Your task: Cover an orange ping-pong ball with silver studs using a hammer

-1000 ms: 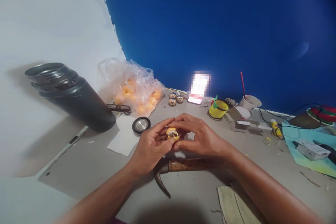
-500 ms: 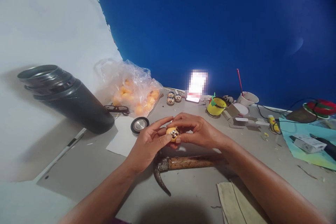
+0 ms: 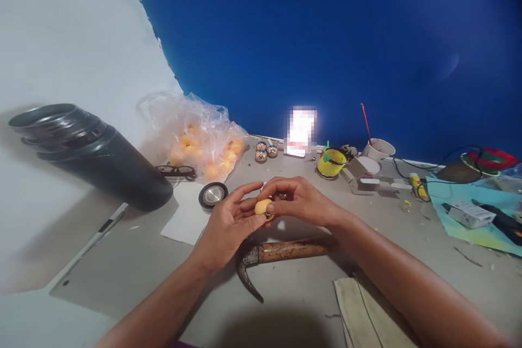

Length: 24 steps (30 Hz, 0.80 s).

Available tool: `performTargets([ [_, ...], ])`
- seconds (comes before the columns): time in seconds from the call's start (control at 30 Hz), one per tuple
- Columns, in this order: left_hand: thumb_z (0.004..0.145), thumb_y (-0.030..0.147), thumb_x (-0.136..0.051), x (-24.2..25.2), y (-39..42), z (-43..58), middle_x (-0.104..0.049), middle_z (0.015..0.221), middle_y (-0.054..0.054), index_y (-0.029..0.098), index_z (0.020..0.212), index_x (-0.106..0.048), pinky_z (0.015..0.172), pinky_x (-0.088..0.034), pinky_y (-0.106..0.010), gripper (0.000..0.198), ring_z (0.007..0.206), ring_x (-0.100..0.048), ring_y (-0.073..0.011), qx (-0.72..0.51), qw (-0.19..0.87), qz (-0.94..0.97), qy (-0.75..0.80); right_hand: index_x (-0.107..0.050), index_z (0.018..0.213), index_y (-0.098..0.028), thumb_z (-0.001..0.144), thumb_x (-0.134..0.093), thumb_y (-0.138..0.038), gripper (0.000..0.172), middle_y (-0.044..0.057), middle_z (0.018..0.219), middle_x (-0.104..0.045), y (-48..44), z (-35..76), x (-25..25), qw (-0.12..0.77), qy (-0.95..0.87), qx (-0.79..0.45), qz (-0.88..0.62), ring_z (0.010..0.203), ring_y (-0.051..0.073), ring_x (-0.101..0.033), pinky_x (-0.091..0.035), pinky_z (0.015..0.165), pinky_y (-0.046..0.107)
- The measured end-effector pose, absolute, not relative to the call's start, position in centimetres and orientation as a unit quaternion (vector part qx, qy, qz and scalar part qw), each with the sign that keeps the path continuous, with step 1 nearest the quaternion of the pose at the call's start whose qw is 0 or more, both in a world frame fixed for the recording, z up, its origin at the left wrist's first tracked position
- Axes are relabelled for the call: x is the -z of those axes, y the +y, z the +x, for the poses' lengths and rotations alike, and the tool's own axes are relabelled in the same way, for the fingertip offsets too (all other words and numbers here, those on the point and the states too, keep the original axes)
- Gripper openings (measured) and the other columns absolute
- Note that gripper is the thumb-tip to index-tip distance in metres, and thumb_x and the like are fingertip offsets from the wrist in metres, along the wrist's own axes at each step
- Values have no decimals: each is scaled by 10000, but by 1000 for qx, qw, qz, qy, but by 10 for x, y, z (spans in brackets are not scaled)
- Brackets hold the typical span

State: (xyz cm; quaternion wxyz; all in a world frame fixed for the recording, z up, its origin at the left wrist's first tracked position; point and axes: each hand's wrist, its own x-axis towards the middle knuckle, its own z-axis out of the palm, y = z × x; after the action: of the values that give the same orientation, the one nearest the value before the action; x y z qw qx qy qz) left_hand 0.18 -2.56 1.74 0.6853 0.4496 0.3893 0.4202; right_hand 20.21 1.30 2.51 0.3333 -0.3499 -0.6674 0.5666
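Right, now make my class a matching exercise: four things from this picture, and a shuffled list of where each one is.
1. yellow ball
2. hammer
3. eyeglasses
4. red stick

A. standing in the white cup
B. held between left hand and right hand
C. just right of the dark flask
D. lying on the desk

Pairs: 1-B, 2-D, 3-C, 4-A

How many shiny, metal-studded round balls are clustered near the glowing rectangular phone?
3: rear-left ball, front-left ball and right ball, all right of the clear, crumpled plastic bag. Any tucked behind them wouldn't show.
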Motion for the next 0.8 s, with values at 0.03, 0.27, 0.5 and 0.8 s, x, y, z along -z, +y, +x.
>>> performTargets([
  [0.03, 793, 282, -832, -17, -25, 2, -777, 1141, -117, 183, 1338, -581, 881, -600, -375, 608, 985, -759, -253, -418, 690, 448, 386, -767, 946, -170, 811, -800, -387, 258, 45, 959, -712, 13, 202, -25, 331, -653, -586, -346, 739, 136, -634, -523, 693, 280],
  [0.27, 833, 294, -803, -12, -24, 0, -782, 1113, -105, 191, 1327, -600, 882, -575, -369, 545, 1015, -746, -263, -414, 702, 440, 377, -736, 939, -142, 814, -776, -456, 340, 57, 818, -737, 10, 198, -24, 344, -581, -659, -331, 718, 187, -705, -573, 709, 332],
  [0.5, 811, 293, -825, -10, -24, -3, -787, 1087, -103, 173, 1302, -616, 880, -576, -372, 547, 931, -745, -225, -421, 675, 449, 408, -726, 801, -167, 810, -711, -230, 65, 26, 837, -700, -1, 182, -23, 377, -653, -511, -413, 655, 135, -656, -511, 605, 254],
  [0.8, 766, 273, -861, -11, -21, 0, -802, 990, -78, 179, 1250, -634, 855, -583, -363, 542, 876, -774, -239, -413, 696, 437, 392, -720, 806, -150, 786, -780, -360, 219, 6, 668, -697, 5, 187, -18, 372, -572, -633, -368, 594, 140, -663, -536, 575, 257],
])
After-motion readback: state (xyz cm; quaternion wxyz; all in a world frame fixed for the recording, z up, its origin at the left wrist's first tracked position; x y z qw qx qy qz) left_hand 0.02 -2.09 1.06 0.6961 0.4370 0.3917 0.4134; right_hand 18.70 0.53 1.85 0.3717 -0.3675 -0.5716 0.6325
